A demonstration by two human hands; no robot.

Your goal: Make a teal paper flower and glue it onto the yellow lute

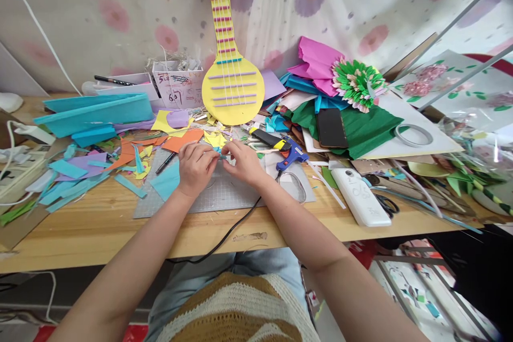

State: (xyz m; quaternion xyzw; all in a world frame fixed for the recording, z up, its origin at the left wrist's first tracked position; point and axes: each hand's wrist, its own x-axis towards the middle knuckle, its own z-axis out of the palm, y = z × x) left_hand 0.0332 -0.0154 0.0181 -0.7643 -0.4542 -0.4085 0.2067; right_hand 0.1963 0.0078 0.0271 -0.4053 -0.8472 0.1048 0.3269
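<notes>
My left hand (197,166) and my right hand (242,161) meet above the grey cutting mat (240,197). Both are closed, fingertips pinching a small piece of blue paper (219,152) between them. Much of that piece is hidden by the fingers. A flat light-blue paper piece (166,180) lies on the mat by my left wrist, with a black pen (165,163) beyond it. Right of my right hand are a blue glue gun (294,154) and a yellow-and-black utility knife (269,139). Behind my hands stands a yellow paper lute (233,93) with white strings.
Coloured paper scraps (84,168) cover the left side. At right lie a black phone (332,128), a white power bank (359,197), black scissors (387,204) and a tape roll (413,135). A black cable (230,240) crosses the table's front edge. A green paper flower (356,85) sits behind.
</notes>
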